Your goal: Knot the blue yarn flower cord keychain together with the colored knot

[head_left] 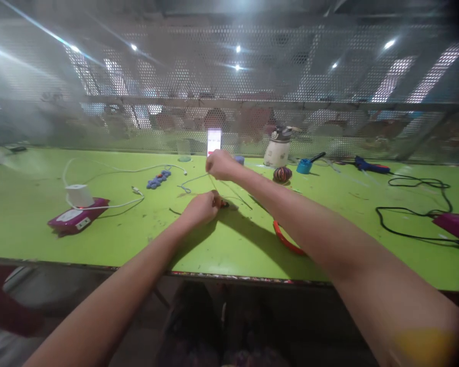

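Note:
My left hand (203, 208) is low over the green table, its fingers closed on a small orange-and-dark piece (224, 203) whose kind I cannot make out. Higher up and slightly right, my right hand (222, 165) pinches a thin yarn strand (211, 179) that runs down toward the left hand. A blue-grey cord (195, 179) with a looped end trails leftward beneath the right hand. Left of the hands lies a bumpy blue-purple braided strip (158, 179) with an orange spot. Under my right forearm, a red curved handle (286, 240) shows partly.
A purple power strip (94, 216) with a white charger (79, 195) and cables stands left. Behind are a lit phone (214, 138), a clear cup (184, 151) and a jug (277, 149). Rightward lie a striped yarn ball (282, 175), a blue pot (304, 166) and a glue gun (371, 165).

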`<state>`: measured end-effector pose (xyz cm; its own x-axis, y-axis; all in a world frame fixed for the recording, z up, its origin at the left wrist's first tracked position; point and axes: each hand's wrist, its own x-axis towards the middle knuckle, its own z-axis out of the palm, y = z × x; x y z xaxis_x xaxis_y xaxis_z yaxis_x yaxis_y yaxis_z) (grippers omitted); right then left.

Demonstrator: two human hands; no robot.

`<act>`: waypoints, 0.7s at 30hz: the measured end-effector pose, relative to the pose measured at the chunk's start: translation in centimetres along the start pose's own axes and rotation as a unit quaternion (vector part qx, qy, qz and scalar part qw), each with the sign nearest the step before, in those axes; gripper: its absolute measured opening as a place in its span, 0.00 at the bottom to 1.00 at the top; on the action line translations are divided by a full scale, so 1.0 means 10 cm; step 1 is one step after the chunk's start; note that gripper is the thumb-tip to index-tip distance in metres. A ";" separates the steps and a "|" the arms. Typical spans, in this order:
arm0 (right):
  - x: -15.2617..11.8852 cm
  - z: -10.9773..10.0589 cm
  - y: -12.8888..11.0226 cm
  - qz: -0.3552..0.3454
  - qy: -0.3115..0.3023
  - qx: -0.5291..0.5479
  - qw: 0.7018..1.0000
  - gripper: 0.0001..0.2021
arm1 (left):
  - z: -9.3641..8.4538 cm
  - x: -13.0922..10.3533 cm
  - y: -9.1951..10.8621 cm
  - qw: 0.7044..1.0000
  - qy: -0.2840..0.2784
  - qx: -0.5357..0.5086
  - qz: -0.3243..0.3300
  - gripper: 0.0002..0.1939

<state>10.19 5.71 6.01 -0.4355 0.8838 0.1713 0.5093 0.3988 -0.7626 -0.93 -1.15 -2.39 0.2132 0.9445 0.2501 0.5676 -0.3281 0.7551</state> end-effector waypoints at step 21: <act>-0.11 0.12 0.13 0.076 -0.116 0.149 0.979 0.09 | -0.05 -0.04 0.08 0.994 0.082 0.068 0.012 0.08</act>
<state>10.46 5.00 4.12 -0.5466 0.8337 -0.0780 0.3570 0.1478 -0.9224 -0.92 -1.76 -1.58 0.1015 0.9233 0.3704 0.6690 -0.3389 0.6614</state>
